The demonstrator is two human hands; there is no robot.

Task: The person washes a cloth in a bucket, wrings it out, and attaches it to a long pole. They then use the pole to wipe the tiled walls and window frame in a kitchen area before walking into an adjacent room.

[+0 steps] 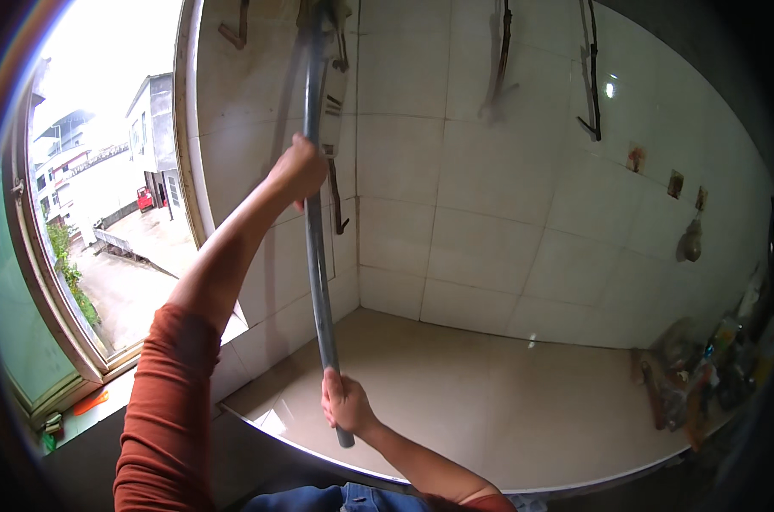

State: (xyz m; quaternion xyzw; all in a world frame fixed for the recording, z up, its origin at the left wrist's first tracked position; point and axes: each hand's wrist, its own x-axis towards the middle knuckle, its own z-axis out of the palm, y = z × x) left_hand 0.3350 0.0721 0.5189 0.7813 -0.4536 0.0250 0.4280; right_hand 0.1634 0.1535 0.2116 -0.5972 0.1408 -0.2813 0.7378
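A long grey pole (321,281) rises steeply from the counter's front edge to the top of the view. My left hand (305,168) is closed around its middle, in front of the tiled wall beside the window. Lower down, my right hand (347,403) grips the pole just above its bottom end, over the front of the beige counter. At the pole's top, something dark is blurred, and I cannot tell what it is. Behind the pole, a pale slotted plastic piece (331,115) and a dark hooked stick (337,201) are against the wall.
An open window (192,128) is at the left, with an orange object (90,403) on its sill. More hooked sticks (594,89) hang on the tiled wall. A bulb-shaped object (692,242) hangs at the right. Bags and mixed items (674,400) crowd the right end of the counter (489,409).
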